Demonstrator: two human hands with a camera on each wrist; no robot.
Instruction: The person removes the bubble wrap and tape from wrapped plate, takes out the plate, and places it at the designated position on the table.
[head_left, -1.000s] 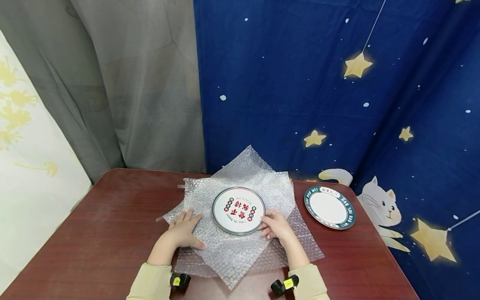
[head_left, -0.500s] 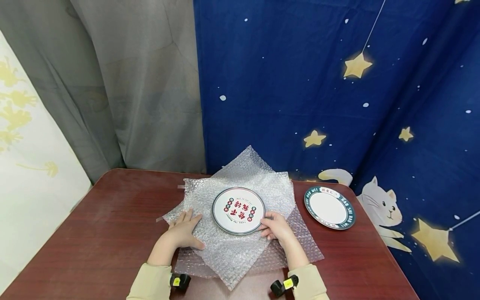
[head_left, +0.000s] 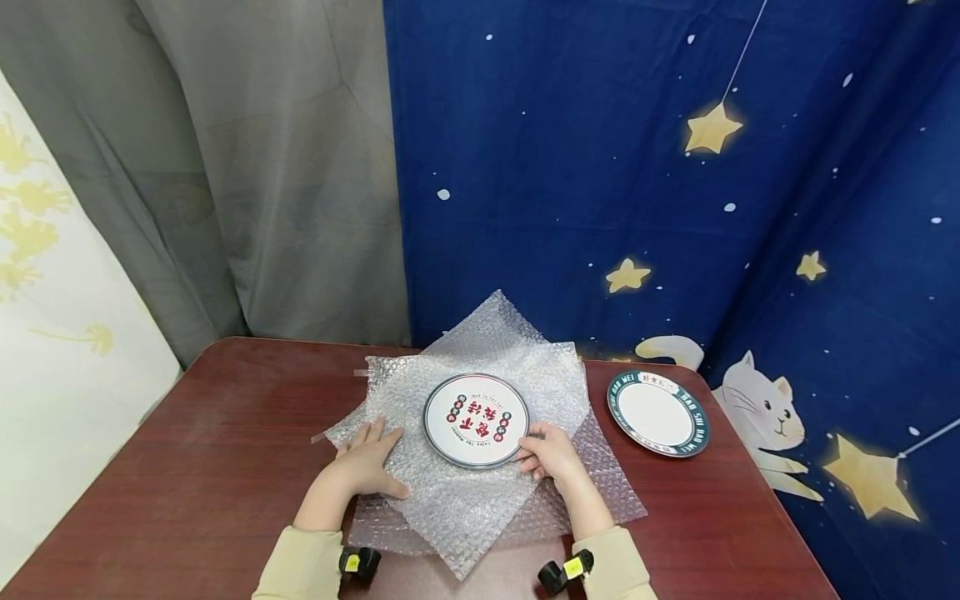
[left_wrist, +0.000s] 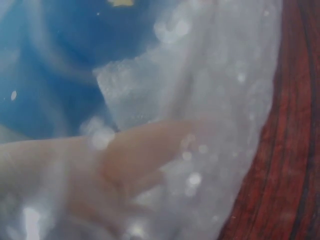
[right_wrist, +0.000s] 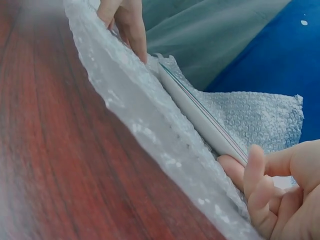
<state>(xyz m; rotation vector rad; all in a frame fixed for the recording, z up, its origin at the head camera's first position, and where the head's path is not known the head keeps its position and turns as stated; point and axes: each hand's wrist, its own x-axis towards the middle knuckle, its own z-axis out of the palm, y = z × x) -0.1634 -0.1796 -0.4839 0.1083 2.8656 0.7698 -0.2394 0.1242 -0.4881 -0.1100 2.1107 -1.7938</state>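
Note:
A round white plate (head_left: 476, 421) with a dark rim line and red lettering lies on overlapping sheets of bubble wrap (head_left: 465, 525). At its right edge, my right hand (head_left: 553, 454) pinches the rim; in the right wrist view its fingers (right_wrist: 232, 170) meet the plate's edge (right_wrist: 200, 117). My left hand (head_left: 367, 462) rests on the bubble wrap to the left of the plate, apart from it, fingers spread. Blurred bubble wrap (left_wrist: 225, 75) fills much of the left wrist view and partly veils the left hand (left_wrist: 135, 155).
A second plate (head_left: 658, 414), white with a wide green lettered rim, lies on the reddish-brown table (head_left: 210, 467) to the right of the wrap. Behind the table hang a grey curtain (head_left: 300, 167) and a blue star-patterned curtain (head_left: 540, 167).

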